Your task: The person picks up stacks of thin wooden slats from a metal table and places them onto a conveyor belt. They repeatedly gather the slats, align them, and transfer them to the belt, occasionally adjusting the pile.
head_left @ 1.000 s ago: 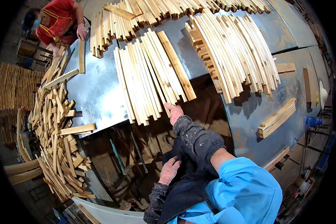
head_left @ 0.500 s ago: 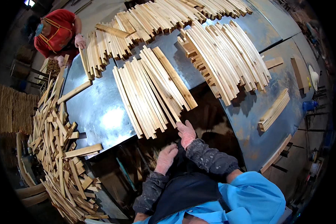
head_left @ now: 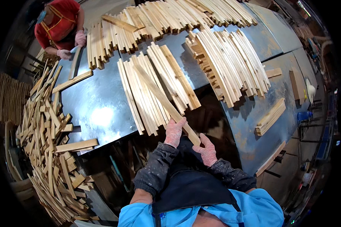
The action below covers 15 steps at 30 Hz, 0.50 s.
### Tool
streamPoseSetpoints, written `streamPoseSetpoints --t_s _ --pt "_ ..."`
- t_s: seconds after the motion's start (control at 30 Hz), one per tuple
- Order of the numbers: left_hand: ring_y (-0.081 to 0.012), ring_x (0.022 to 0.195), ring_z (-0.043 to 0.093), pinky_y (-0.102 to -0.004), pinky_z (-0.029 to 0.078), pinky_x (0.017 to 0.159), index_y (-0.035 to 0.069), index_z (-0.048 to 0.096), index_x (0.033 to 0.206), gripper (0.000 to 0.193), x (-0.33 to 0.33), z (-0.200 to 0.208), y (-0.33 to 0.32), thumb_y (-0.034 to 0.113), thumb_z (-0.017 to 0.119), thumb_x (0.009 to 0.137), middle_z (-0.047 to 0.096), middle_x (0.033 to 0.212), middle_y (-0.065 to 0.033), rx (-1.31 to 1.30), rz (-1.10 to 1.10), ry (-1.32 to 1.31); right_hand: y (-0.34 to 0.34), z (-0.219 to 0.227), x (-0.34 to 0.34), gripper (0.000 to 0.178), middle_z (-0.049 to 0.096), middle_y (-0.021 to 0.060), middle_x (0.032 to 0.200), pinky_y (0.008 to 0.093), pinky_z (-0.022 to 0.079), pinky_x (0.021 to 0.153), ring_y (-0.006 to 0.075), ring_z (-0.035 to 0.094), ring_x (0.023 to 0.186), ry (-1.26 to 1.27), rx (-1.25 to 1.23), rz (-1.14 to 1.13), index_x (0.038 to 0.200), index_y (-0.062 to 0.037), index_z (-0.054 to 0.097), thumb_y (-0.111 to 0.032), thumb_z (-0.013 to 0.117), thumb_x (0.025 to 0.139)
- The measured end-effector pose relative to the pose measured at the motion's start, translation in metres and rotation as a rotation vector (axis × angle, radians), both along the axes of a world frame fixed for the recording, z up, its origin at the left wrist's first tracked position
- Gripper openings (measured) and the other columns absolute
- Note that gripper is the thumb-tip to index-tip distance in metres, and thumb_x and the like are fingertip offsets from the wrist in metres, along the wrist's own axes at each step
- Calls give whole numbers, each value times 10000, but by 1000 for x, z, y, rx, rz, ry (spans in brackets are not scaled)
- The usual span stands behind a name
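Note:
A long wooden strip (head_left: 161, 97) slants over the nearer row of strips, its near end reaching toward my body. My left hand (head_left: 174, 132), in a pale pinkish work glove, grips it along its left edge. At the near end, my right hand (head_left: 207, 150) holds the same strip between thumb and fingers. Under and beside it, a row of pale strips (head_left: 130, 92) lies side by side on the metal table (head_left: 91, 96). To the right of a gap, a smaller group of strips (head_left: 170, 72) lies in the same direction.
A stacked block of strips (head_left: 235, 64) stands to the right, with a short bundle (head_left: 271, 117) beyond it. A long row (head_left: 155, 20) lines the far side. Jumbled offcuts (head_left: 49, 143) heap up at left. Far left, a co-worker in red (head_left: 60, 22) handles a strip.
One strip has been drawn out of the row, leaving a gap, and now lies askew in my hands. My left hand has moved up onto it; my right hand has shifted down to its near end.

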<state>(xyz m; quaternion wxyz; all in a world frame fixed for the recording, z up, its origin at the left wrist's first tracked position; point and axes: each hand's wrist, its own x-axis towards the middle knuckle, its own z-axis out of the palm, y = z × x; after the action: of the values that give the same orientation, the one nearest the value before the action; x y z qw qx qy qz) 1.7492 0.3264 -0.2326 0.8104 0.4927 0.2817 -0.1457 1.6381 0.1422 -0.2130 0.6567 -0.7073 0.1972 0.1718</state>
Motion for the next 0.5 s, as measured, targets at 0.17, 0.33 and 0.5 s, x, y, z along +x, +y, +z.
streamPoseSetpoints --t_s 0.17,0.33,0.5 --pt "-183 892 706 -346 576 827 19 682 1225 286 -27 -11 33 164 765 993 750 1041 -72 129 95 -29 17 -3 17 940 551 190 1584 345 414 1198 246 546 1421 55 -28 237 1632 84 364 62 854 830" --pt "-151 856 651 -318 555 810 -7 769 1121 324 -72 -8 82 302 724 1036 737 961 -22 134 319 -11 36 -36 34 967 597 213 1531 349 474 1147 244 603 1364 2 -112 578 1622 69 393 -7 863 780" --pt "-149 816 701 -319 579 705 26 762 1075 246 -157 24 148 256 726 997 741 943 -35 34 558 154 72 -14 52 1071 446 282 1647 402 498 1138 337 578 1383 222 -134 910 1707 7 216 44 840 836"
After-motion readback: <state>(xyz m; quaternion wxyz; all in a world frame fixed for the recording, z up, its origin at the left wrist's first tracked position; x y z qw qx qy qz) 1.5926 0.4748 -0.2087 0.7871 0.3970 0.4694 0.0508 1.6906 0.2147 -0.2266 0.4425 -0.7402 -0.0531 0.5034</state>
